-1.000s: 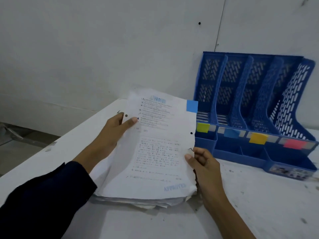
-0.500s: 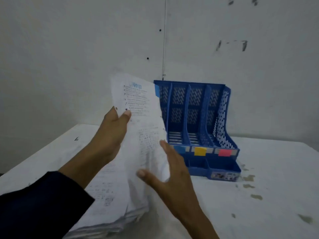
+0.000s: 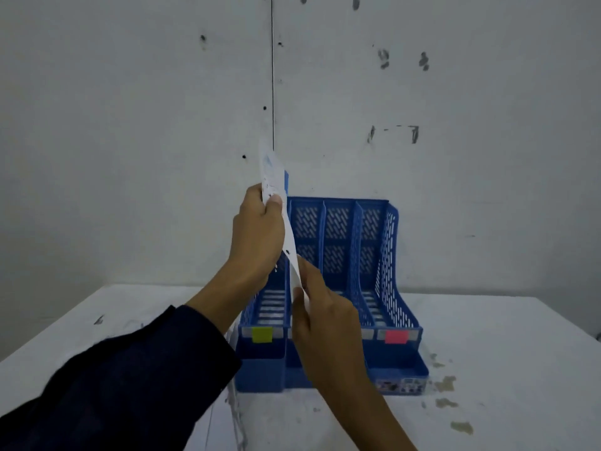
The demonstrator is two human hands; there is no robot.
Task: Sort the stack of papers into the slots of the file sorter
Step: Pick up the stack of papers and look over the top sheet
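Head view: your left hand [image 3: 257,236] and right hand [image 3: 320,315] pinch one sheet [image 3: 286,242] above the sorter [image 3: 383,255] (slots look empty); the stack [image 3: 232,395] remains.

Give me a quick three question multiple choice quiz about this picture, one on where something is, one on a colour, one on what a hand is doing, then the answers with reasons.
1. Where is the sheet of paper?
A. Flat on the table
B. Held up edge-on over the file sorter's left side
C. Behind the sorter

2. What colour is the tab on the rightmost slot?
A. Pink
B. Green
C. White

3. What is the left hand doing?
A. Resting flat on the table
B. Hanging idle
C. Pinching the sheet near its top

Answers:
1 B: the sheet stands upright above the blue file sorter.
2 A: the pink tab sits at the right; the yellow-green tab is at the left.
3 C: the left hand has its thumb on the sheet, while the right hand holds its lower edge.
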